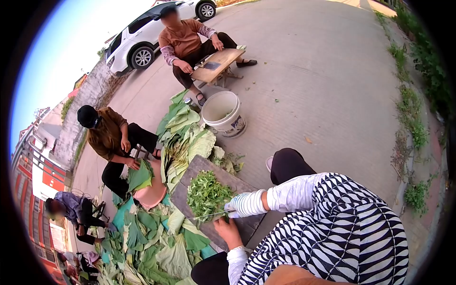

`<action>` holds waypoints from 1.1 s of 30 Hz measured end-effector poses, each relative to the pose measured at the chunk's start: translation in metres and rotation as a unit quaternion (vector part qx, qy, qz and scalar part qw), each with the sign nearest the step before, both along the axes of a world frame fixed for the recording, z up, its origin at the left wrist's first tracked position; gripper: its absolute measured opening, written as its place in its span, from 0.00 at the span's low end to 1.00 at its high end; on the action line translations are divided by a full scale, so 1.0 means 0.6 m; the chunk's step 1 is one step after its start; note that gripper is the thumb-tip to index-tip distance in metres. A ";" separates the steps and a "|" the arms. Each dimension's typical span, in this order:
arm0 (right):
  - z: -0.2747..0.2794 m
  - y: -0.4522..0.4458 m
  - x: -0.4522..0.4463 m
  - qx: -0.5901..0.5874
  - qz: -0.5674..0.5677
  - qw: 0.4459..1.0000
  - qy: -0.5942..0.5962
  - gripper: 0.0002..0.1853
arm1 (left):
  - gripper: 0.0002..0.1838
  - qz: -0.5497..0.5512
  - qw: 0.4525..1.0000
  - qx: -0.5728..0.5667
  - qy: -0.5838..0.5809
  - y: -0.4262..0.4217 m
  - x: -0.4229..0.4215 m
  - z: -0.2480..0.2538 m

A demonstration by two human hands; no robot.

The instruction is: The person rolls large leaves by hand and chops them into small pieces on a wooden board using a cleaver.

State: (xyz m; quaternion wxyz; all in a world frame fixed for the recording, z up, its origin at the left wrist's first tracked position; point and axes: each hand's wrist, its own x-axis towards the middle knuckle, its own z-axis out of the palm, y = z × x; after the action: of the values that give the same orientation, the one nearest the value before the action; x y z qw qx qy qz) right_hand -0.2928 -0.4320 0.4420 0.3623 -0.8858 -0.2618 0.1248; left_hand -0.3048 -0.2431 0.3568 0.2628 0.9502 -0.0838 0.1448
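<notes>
My right hand (245,204), in a striped glove, is closed around a knife (203,216) whose thin blade reaches left over the board. Chopped green leaves (207,192) lie in a heap on a dark wooden cutting board (194,167), just beyond the blade. My left hand (228,232), bare, has its fingers curled at the board's near side, close under the blade. What those fingers hold, if anything, is hidden.
Large green leaves (173,259) cover the ground to the left, around a pink tub (151,192). A white bucket (222,114) stands beyond the board. Several people sit working nearby, one at a small wooden table (217,65). Behind them is a white car (137,38).
</notes>
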 end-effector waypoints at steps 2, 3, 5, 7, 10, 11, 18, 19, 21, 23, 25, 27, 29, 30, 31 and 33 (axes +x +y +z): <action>0.020 -0.007 -0.003 0.039 -0.025 0.998 -0.049 0.18 | 0.17 -0.005 0.999 -0.025 0.037 0.012 0.007 -0.009; 0.020 -0.008 -0.001 0.009 -0.031 0.996 -0.088 0.18 | 0.17 0.002 0.999 -0.029 0.040 0.012 0.006 -0.006; 0.013 -0.009 0.005 -0.012 -0.037 0.994 -0.103 0.18 | 0.15 0.011 0.999 -0.029 0.042 0.011 0.005 -0.002; 0.000 -0.009 0.004 -0.038 -0.055 0.986 -0.155 0.16 | 0.15 0.013 0.999 -0.022 0.033 0.014 0.005 -0.005; -0.024 -0.001 0.007 0.026 -0.096 0.987 -0.124 0.10 | 0.13 0.033 0.996 -0.063 0.049 0.033 0.017 -0.027; -0.030 0.000 0.007 0.013 -0.104 0.987 -0.124 0.08 | 0.12 0.050 0.990 -0.109 0.073 0.042 0.020 -0.037; -0.054 0.003 0.014 -0.063 -0.107 0.989 -0.081 0.20 | 0.08 0.071 0.797 -0.549 0.241 0.037 0.005 0.009; -0.058 0.002 0.012 -0.057 -0.107 0.988 -0.092 0.20 | 0.08 0.071 0.797 -0.550 0.240 0.037 0.004 0.011; -0.065 0.001 0.014 -0.080 -0.085 0.986 -0.115 0.15 | 0.07 0.064 0.719 -0.640 0.265 0.035 0.001 0.014; -0.067 0.003 0.014 -0.115 -0.072 0.983 -0.125 0.14 | 0.07 0.050 0.701 -0.660 0.266 0.035 0.004 0.012; -0.050 0.005 0.023 -0.173 -0.053 0.977 -0.116 0.13 | 0.07 0.039 0.679 -0.682 0.269 0.025 0.005 0.026; -0.025 0.003 0.014 -0.190 -0.045 0.976 -0.093 0.11 | 0.06 0.038 0.658 -0.695 0.288 0.015 0.000 0.037; -0.003 0.000 0.010 -0.046 -0.083 0.995 -0.033 0.17 | 0.07 0.023 0.656 -0.695 0.294 0.012 -0.004 0.044; -0.029 0.000 0.026 0.008 -0.084 0.996 0.005 0.20 | 0.07 0.030 0.643 -0.707 0.291 0.012 0.003 0.031; -0.042 0.001 0.038 0.064 -0.082 0.993 0.059 0.22 | 0.08 0.013 0.640 -0.711 0.290 0.015 0.005 0.022; -0.039 0.014 0.041 0.138 -0.078 0.955 0.250 0.25 | 0.07 0.022 0.630 -0.723 0.282 0.014 -0.004 0.032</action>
State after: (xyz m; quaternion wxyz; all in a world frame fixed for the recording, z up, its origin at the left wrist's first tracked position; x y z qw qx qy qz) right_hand -0.2681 -0.4237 0.4187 0.5437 -0.7853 -0.1079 0.2759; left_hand -0.3071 -0.2348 0.3760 0.8731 0.4518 0.1467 -0.1100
